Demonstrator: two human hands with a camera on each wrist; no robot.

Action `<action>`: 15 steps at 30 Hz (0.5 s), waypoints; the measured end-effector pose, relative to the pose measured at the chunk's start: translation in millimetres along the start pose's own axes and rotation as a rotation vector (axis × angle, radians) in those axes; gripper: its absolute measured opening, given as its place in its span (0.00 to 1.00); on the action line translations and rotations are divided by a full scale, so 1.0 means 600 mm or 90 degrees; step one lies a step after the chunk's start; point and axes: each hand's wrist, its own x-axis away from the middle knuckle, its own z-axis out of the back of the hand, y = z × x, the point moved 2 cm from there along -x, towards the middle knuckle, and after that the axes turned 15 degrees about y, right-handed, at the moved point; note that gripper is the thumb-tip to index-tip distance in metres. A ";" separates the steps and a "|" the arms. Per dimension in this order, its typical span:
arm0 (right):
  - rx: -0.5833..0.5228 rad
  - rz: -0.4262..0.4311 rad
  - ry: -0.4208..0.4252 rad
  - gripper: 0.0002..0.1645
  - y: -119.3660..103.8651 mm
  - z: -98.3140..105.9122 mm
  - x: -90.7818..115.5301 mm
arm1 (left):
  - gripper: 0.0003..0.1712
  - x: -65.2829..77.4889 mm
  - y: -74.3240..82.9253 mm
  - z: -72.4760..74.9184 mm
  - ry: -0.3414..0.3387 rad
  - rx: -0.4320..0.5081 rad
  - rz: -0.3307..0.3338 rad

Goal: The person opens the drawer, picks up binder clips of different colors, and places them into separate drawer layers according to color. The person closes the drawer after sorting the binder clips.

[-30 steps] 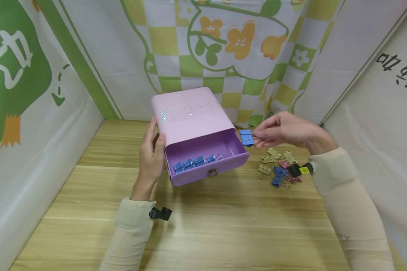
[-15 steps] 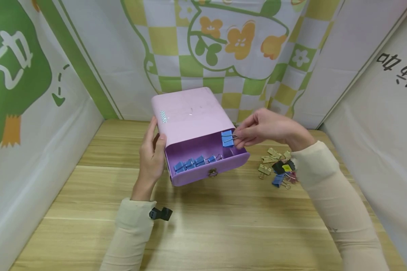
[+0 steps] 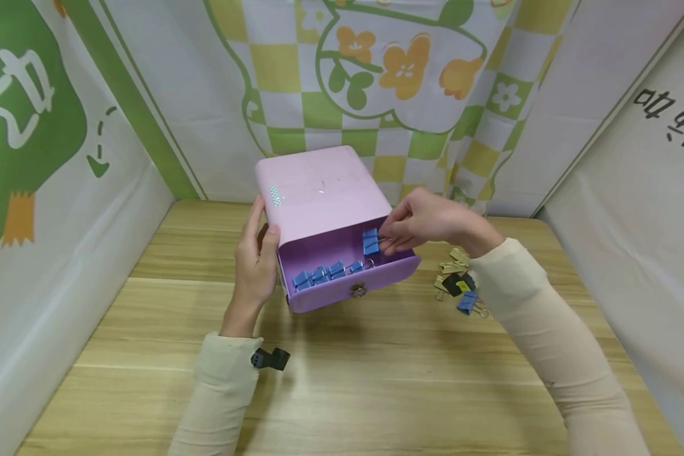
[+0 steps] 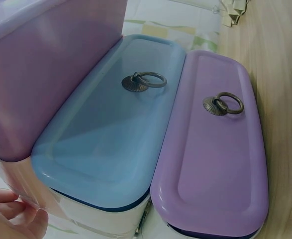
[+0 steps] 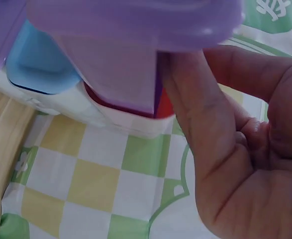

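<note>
In the head view, a pale pink drawer box (image 3: 325, 190) stands with its top purple drawer (image 3: 325, 300) pulled out. A row of blue binder clips (image 3: 320, 275) lies inside, along the drawer's front. My right hand (image 3: 427, 220) pinches another blue binder clip (image 3: 370, 242) by its wire handles, inside the drawer's right part. The right wrist view shows my fingers (image 5: 195, 99) reaching past the drawer's edge; the clip is hidden there. My left hand (image 3: 256, 259) rests against the box's left side, fingers extended and thumb near the front corner.
Below the open drawer, a blue drawer (image 4: 106, 124) and a lower purple drawer (image 4: 215, 164) are closed, each with a ring pull. Yellow binder clips (image 3: 455, 261) and a blue binder clip (image 3: 467, 303) lie on the wooden table (image 3: 376, 380), right of the box, partly behind my right wrist.
My right hand has carried the blue binder clip left from beside the box, then down into the open drawer. My left hand and the box have stayed in place.
</note>
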 end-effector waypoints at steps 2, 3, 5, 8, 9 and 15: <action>0.005 -0.001 -0.002 0.16 0.000 -0.004 -0.003 | 0.36 0.000 0.000 0.000 0.000 0.000 -0.001; 0.007 -0.002 -0.004 0.16 0.001 -0.006 -0.004 | 0.36 0.000 0.000 0.000 0.000 0.001 -0.001; 0.011 -0.004 -0.007 0.16 0.002 -0.009 -0.005 | 0.36 0.000 0.000 0.000 0.000 0.001 -0.002; 0.018 -0.004 -0.008 0.16 0.002 -0.010 -0.006 | 0.36 0.001 0.000 0.000 0.000 0.004 -0.003; 0.021 -0.004 -0.006 0.16 0.002 -0.010 -0.006 | 0.36 0.001 0.000 0.000 0.000 0.005 -0.004; 0.036 0.005 0.012 0.16 -0.001 0.004 -0.002 | 0.36 0.000 0.001 -0.001 -0.001 0.012 -0.005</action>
